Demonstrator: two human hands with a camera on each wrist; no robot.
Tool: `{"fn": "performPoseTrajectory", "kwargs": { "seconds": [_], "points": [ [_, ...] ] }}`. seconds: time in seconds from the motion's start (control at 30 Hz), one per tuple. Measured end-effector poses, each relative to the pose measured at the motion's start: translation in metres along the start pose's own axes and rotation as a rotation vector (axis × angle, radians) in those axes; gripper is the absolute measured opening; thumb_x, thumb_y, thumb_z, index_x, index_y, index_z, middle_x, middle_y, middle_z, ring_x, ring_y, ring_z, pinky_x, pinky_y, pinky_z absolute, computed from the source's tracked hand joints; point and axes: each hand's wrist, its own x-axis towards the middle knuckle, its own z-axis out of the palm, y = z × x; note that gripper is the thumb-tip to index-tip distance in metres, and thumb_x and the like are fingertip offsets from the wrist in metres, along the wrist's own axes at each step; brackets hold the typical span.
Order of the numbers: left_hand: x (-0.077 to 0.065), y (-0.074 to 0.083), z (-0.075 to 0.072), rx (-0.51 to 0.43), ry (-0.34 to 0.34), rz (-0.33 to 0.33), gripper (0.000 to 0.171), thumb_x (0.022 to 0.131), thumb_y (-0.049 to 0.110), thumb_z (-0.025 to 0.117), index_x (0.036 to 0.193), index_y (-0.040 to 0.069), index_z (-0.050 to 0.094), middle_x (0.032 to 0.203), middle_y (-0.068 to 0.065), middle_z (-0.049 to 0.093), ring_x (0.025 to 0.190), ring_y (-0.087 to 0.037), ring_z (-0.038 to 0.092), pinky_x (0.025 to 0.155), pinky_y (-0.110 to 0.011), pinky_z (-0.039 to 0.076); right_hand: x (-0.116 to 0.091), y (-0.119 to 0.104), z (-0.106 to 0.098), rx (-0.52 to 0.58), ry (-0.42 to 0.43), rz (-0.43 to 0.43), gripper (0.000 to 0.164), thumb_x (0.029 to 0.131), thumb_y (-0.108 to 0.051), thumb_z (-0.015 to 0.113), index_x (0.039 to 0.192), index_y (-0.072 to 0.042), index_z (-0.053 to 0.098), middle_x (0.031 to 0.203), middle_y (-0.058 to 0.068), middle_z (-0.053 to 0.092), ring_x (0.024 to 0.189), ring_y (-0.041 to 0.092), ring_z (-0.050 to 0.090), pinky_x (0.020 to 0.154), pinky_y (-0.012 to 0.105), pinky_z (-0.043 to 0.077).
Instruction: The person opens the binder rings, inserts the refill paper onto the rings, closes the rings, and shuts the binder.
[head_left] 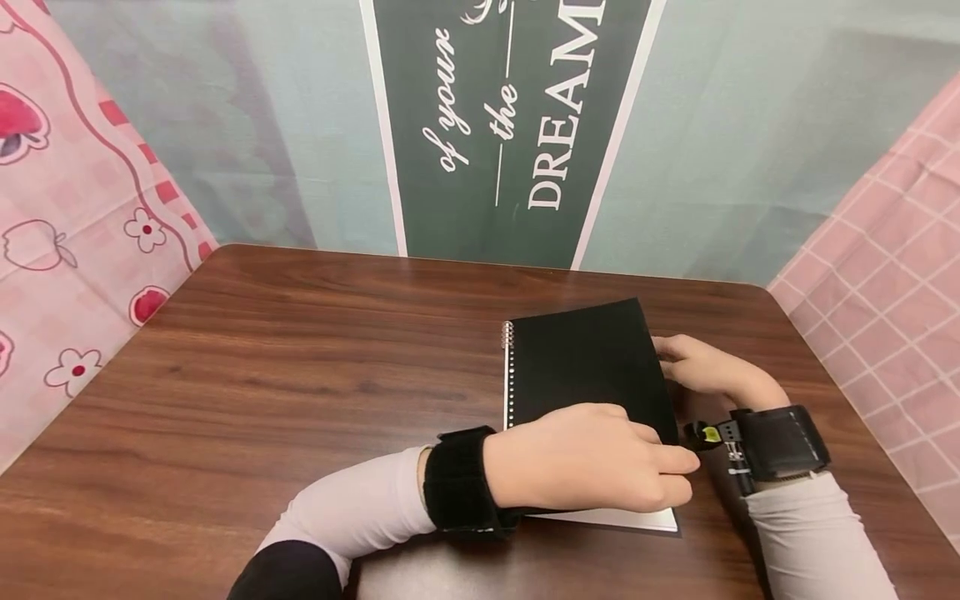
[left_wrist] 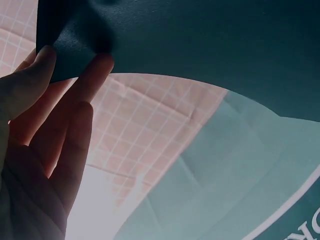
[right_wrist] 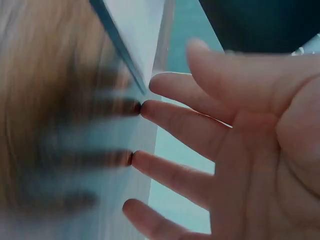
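A spiral notebook lies on the table, its wire binding (head_left: pixel 507 367) along the left side. Its black cover (head_left: pixel 581 358) is raised and bowed at the right, and white pages (head_left: pixel 637 520) show beneath the near edge. Reaching across the front, my left hand (head_left: pixel 588 458) pinches the cover's near right corner. In the left wrist view, thumb and fingers of that hand (left_wrist: pixel 45 135) lie on either side of the dark cover (left_wrist: pixel 200 50). My right hand (head_left: pixel 705 367) is by the notebook's right edge. Its extended fingers (right_wrist: pixel 175 172) meet the tabletop in the right wrist view.
The brown wooden table (head_left: pixel 300 350) extends far to the left of the notebook. Behind it hangs a pale green cloth (head_left: pixel 315 125) with a dark lettered panel (head_left: pixel 480 192). Pink patterned cloths hang at the left (head_left: pixel 75 275) and right (head_left: pixel 892 275).
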Motion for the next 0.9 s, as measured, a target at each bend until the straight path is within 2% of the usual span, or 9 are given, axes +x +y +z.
{"fn": "performPoseTrajectory", "kwargs": {
  "seconds": [0.07,0.17,0.33,0.47,0.63,0.9],
  "points": [
    [0.005,0.003,0.002,-0.005,-0.037,0.010,0.040,0.098,0.006,0.033,0.092,0.035,0.060,0.102,0.024,0.057,0.078,0.003,0.057,0.057,-0.017,0.034,-0.002,0.004,-0.004,-0.019,0.031,0.011,0.041,0.106,-0.011,0.042,0.143,0.006,0.047,0.141,0.030,0.052,0.129,0.047,0.051,0.099,0.054,0.048],
    [0.012,0.006,0.005,-0.034,-0.088,0.019,0.037,0.099,0.010,0.037,0.097,0.037,0.062,0.104,0.024,0.058,0.080,0.001,0.059,0.058,-0.019,0.034,-0.004,0.005,-0.008,0.033,0.073,0.077,0.042,0.109,-0.016,0.037,0.144,0.005,0.047,0.144,0.029,0.050,0.134,0.048,0.045,0.104,0.059,0.043],
    [0.022,0.013,0.015,-0.076,-0.146,0.027,0.029,0.101,0.020,0.042,0.097,0.039,0.063,0.103,0.024,0.059,0.080,0.001,0.060,0.057,-0.020,0.033,-0.006,0.005,-0.010,0.037,0.110,0.105,0.044,0.109,-0.024,0.036,0.140,0.005,0.052,0.144,0.029,0.050,0.135,0.049,0.044,0.104,0.062,0.041],
    [0.028,0.019,0.021,-0.101,-0.179,0.028,0.024,0.102,0.028,0.046,0.097,0.042,0.065,0.103,0.025,0.060,0.080,0.002,0.062,0.057,-0.020,0.032,-0.005,0.006,-0.010,-0.003,0.106,0.097,0.046,0.108,-0.027,0.041,0.138,0.006,0.053,0.144,0.029,0.050,0.133,0.047,0.047,0.103,0.059,0.043],
    [0.035,0.025,0.028,-0.133,-0.251,0.045,0.026,0.103,0.025,0.046,0.098,0.043,0.064,0.105,0.025,0.060,0.082,0.000,0.061,0.060,-0.020,0.033,-0.001,0.006,-0.010,-0.050,0.087,0.089,0.044,0.107,-0.026,0.046,0.136,0.005,0.056,0.146,0.032,0.045,0.134,0.049,0.045,0.103,0.061,0.042],
    [0.044,0.035,0.037,-0.175,-0.342,0.075,0.026,0.105,0.025,0.045,0.102,0.044,0.062,0.113,0.025,0.060,0.088,0.000,0.061,0.067,-0.021,0.037,-0.001,0.004,-0.007,-0.031,0.041,0.107,0.047,0.105,-0.029,0.049,0.138,0.004,0.054,0.154,0.034,0.032,0.141,0.054,0.030,0.107,0.067,0.034]
  ]
}}
